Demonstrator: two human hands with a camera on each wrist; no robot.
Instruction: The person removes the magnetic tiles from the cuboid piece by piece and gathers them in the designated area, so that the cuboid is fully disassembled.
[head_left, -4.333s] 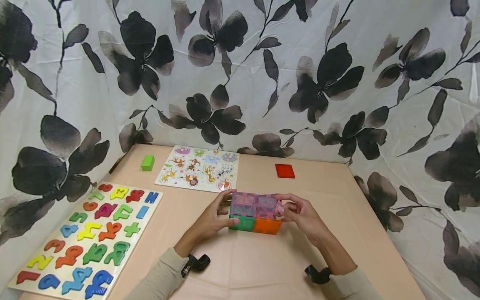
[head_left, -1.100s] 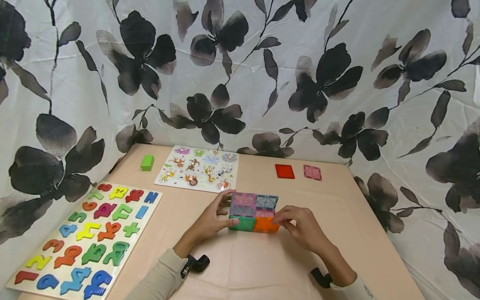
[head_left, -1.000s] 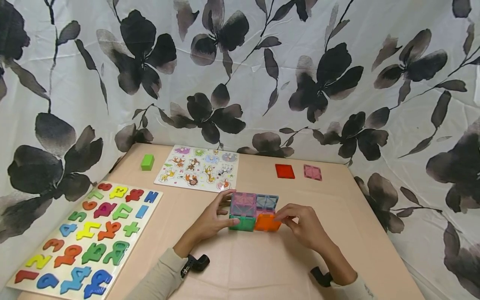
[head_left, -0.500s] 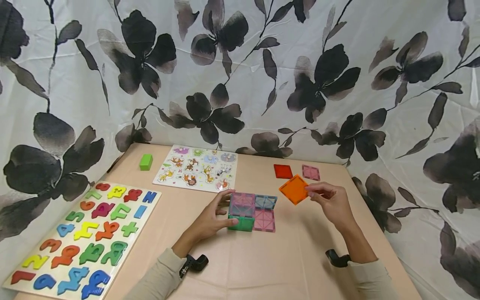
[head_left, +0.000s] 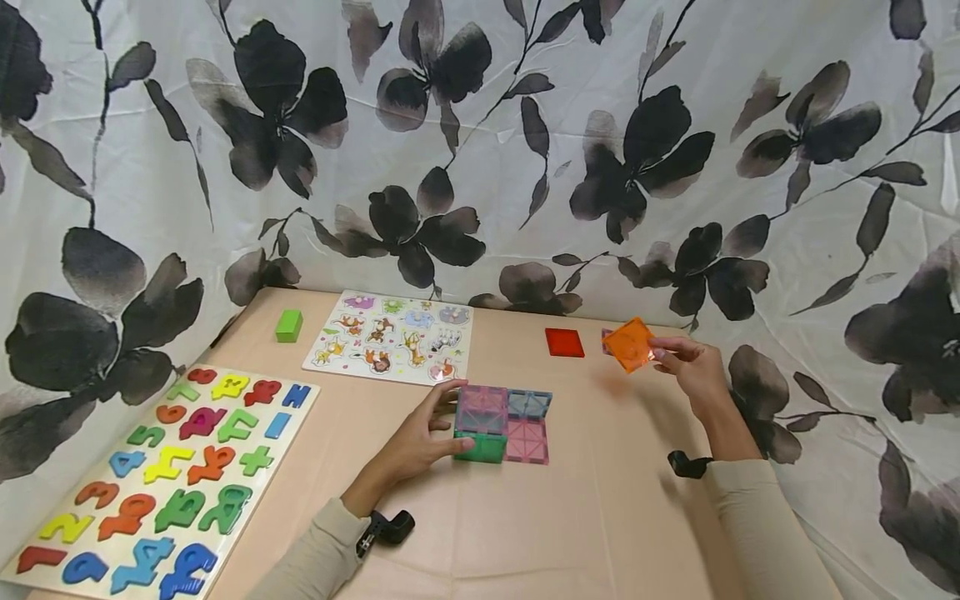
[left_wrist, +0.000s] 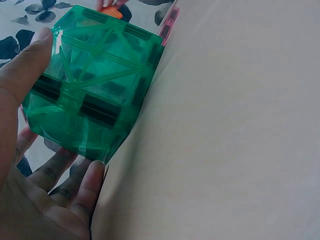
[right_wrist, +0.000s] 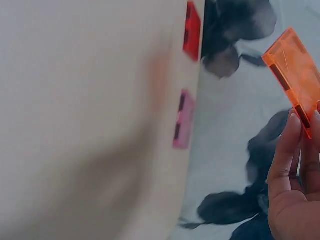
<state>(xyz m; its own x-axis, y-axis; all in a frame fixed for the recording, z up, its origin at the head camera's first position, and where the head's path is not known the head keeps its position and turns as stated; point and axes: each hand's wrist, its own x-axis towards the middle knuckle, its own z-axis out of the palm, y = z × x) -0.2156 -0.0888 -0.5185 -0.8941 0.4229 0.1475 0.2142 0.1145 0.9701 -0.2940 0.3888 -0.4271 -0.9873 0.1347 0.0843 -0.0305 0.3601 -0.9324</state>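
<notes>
Magnetic tiles form a small box in the middle of the table, with a green tile (head_left: 481, 447) in front and a pink tile (head_left: 482, 408) on top. My left hand (head_left: 416, 446) grips the box at its left end, thumb on the green front and fingers behind. At the box's right half, a pink tile (head_left: 527, 441) lies flat and a blue tile (head_left: 529, 404) stands behind it. Raised off the table at the back right, an orange magnetic tile (head_left: 628, 344) is pinched by its edge in my right hand (head_left: 693, 372). The right wrist view shows the same orange tile (right_wrist: 295, 75).
A red tile (head_left: 565, 342) and a pink tile (right_wrist: 184, 120), partly covered by the orange one in the head view, lie near the back edge. An animal puzzle board (head_left: 386, 337) and a green block (head_left: 288, 326) sit back left. A number puzzle board (head_left: 161, 483) fills the left side.
A pink tile moved from the box to beside the red tile. My right hand then pulled the orange tile off the box's front and carried it back right. My left hand kept its grip.
</notes>
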